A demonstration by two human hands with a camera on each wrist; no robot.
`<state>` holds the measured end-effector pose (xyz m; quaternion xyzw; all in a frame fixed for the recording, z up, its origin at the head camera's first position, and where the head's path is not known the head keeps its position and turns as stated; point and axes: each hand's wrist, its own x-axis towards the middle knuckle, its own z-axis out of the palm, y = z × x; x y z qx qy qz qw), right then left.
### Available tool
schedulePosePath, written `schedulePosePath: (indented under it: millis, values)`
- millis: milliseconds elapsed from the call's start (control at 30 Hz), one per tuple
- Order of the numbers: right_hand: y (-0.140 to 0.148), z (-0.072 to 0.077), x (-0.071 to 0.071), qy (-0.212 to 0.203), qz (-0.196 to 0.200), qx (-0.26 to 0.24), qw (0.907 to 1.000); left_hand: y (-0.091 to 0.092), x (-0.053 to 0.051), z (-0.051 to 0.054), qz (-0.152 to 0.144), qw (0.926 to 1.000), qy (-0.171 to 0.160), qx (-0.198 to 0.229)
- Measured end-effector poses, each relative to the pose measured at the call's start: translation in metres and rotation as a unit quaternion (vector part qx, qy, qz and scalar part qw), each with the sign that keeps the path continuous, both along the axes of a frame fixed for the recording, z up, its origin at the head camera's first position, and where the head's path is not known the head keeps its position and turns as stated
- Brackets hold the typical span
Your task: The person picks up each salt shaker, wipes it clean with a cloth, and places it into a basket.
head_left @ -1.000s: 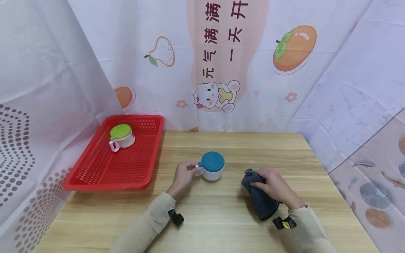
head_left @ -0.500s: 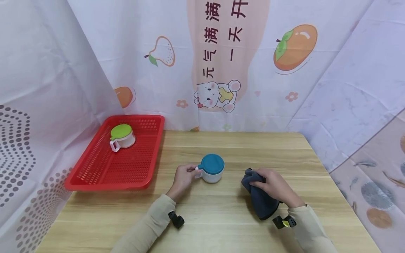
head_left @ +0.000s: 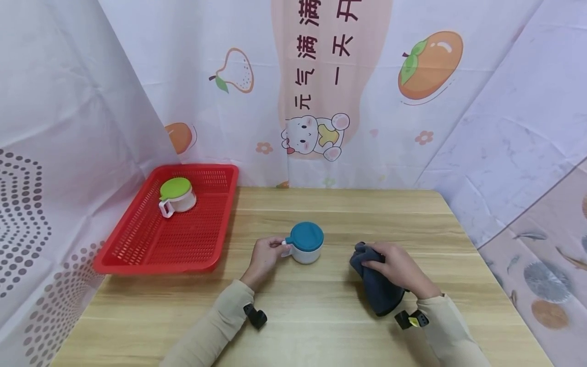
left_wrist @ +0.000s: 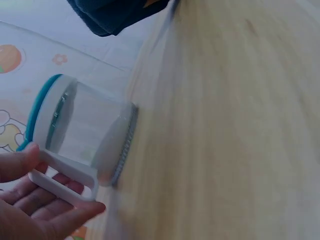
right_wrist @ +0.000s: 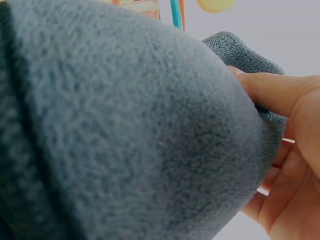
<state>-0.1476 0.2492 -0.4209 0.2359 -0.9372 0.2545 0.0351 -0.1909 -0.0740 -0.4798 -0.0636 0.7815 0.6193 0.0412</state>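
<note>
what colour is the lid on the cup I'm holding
The lid is teal blue, clearest in the head view.

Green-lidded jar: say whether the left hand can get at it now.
Probably not yet: the left hand grips the handle of the blue-lidded jar, though nothing covers the green-lidded jar in the basket.

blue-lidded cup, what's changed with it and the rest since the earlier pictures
The blue-lidded cup shifted very slightly nearer the person or lower; I can't tell which. Nothing was taken or released: left hand on the handle, right hand gripping the cloth. Basket unchanged.
</note>
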Motion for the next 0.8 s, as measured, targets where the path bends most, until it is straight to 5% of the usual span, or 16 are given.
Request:
schedulePosePath:
  millis: [367, 800]
  values:
    - [0.0029, -0.0015, -0.0002, 0.003, -0.002, -0.01, 0.9999, -0.0004, -0.0002, 0.0044, 0.008, 0.999, -0.043, -0.01]
    - [-0.0007, 0.0023, -0.0058, 0.032, -0.008, -0.027, 0.9991, -0.0031, -0.0001, 0.0041, 0.012, 0.9993, -0.035, 0.011]
